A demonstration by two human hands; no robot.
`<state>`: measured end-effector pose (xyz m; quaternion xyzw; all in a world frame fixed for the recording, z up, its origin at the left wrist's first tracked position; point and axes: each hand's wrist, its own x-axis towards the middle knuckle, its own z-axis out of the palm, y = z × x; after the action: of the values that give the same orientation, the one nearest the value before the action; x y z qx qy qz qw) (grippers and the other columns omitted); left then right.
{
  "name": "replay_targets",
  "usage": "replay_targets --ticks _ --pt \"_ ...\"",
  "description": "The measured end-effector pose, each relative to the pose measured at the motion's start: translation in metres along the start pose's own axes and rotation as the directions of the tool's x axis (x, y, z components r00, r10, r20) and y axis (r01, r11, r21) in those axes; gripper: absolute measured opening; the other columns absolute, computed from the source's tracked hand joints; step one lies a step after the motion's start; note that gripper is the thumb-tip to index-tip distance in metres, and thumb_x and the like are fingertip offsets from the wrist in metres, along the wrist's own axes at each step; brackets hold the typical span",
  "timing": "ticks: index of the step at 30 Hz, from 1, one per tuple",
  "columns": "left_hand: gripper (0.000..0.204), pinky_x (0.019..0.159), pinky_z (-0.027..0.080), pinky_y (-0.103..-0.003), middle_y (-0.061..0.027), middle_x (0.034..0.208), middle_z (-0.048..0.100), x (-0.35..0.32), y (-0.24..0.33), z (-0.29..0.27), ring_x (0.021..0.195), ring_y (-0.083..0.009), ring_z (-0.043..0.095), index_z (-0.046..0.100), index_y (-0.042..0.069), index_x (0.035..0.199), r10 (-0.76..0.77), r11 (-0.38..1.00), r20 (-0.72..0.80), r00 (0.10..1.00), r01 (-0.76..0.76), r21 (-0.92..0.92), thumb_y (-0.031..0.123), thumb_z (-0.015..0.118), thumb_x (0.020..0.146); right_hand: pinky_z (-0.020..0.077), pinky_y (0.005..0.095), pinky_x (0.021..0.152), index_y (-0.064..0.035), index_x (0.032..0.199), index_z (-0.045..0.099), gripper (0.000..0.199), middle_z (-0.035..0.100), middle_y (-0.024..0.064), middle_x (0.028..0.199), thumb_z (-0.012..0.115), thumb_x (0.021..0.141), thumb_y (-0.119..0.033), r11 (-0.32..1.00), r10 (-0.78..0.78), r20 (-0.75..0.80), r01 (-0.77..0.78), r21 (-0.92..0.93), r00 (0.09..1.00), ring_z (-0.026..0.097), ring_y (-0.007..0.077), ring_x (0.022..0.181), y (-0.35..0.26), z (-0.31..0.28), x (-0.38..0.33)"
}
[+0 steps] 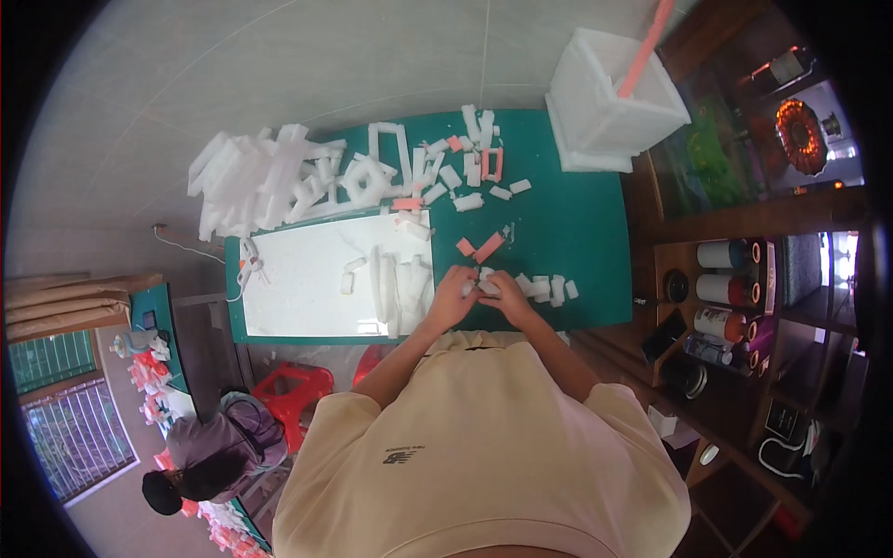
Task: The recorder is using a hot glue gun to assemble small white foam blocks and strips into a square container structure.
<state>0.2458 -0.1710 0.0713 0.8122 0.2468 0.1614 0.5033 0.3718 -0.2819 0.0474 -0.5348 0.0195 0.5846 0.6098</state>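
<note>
White foam box (595, 116) holds a pink strip (645, 48).

White foam pieces (279, 177) and orange-pink strips (487, 247) scatter across a green table (567, 223); a white foam sheet (307, 279) lies alongside a red stool (293, 391).

Pale yellow short-sleeved shirt (small dark chest print).

On the green rectangular table (567, 232), a flat white foam sheet (307, 279) lies at the left, a heap of white foam strips (270, 177) beyond it at the far left, an open white foam box (609, 102) at the far right corner, and small white foam blocks (549, 288) near the right, just beside both hands (479, 296).
</note>
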Motion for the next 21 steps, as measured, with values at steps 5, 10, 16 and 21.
replay_targets --ticks 5,10,16,21 --pt "0.034 0.081 0.043 -0.039 -0.0153 0.099 0.054 0.022 0.047 0.002 0.095 -0.0344 0.052 0.055 0.004 0.104 0.307 0.944 0.035 0.951 -0.309 0.114 0.004 0.062 0.071 0.0498 0.0374 0.081 -0.0075 0.102 0.056 0.029 0.060 0.0066 0.101 0.041 0.090 -0.030 0.868 0.085 0.215 -0.178 0.463 0.973 0.059 0.0219 0.095 -0.007 0.000 0.017" --pt "0.045 0.088 0.040 -0.042 -0.0135 0.114 0.052 0.024 0.069 0.005 0.107 -0.0336 0.048 0.052 0.005 0.113 0.370 0.890 0.155 0.916 -0.397 0.223 0.014 0.066 0.071 0.0470 0.0365 0.087 -0.0083 0.102 0.056 0.030 0.062 0.0073 0.097 0.039 0.091 -0.029 0.846 0.061 0.278 -0.197 0.495 0.959 0.059 0.0226 0.096 -0.028 -0.005 0.012" --pt "0.044 0.089 0.039 -0.042 -0.0099 0.124 0.049 0.032 0.077 0.003 0.112 -0.0310 0.045 0.055 0.008 0.114 0.370 0.843 0.140 0.918 -0.395 0.365 0.017 0.068 0.073 0.0479 0.0374 0.085 -0.0100 0.102 0.056 0.032 0.061 0.0072 0.100 0.040 0.090 -0.034 0.881 0.064 0.245 -0.170 0.441 0.967 0.060 0.0229 0.092 -0.057 0.021 -0.005" --pt "0.051 0.088 0.039 -0.043 -0.0124 0.130 0.044 0.043 0.091 -0.008 0.115 -0.0316 0.044 0.051 0.008 0.122 0.306 0.883 0.112 0.945 -0.326 0.337 0.027 0.067 0.078 0.0490 0.0314 0.085 -0.0040 0.114 0.052 0.041 0.059 0.0077 0.111 0.036 0.093 -0.035 0.849 0.038 0.317 -0.198 0.489 0.948 0.059 0.0216 0.099 -0.071 0.034 -0.002"
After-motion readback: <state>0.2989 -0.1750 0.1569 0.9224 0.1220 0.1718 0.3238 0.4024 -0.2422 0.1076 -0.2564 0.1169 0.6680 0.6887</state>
